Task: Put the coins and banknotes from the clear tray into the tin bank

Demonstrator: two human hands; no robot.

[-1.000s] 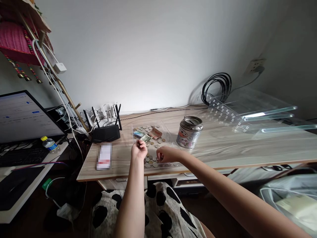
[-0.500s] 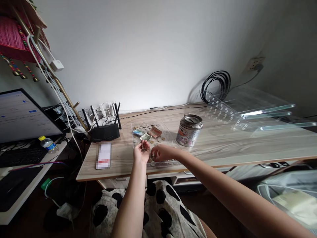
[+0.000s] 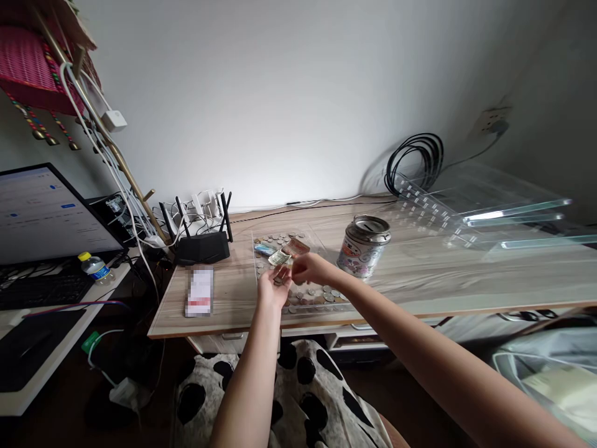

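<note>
My left hand is cupped palm up over the clear tray, with a few coins lying in it. Beside it, almost touching its fingers, my right hand is closed in a pinch, palm side down; whatever it pinches is hidden. Many loose coins are spread across the tray. At its back lie a greenish banknote, a reddish-brown banknote and a folded blue banknote. To the right of the tray stands a patterned metal coin tin, with a slot in its lid.
A black router and a pixelated phone-shaped object are at the left of the wooden desk. Clear acrylic panels and a coiled black cable occupy the right. A laptop and small bottle are farther left.
My right hand has risen from the coins near the tray's front and closed beside my left fingers. The whole view has shifted slightly, so things appear a little farther right.
</note>
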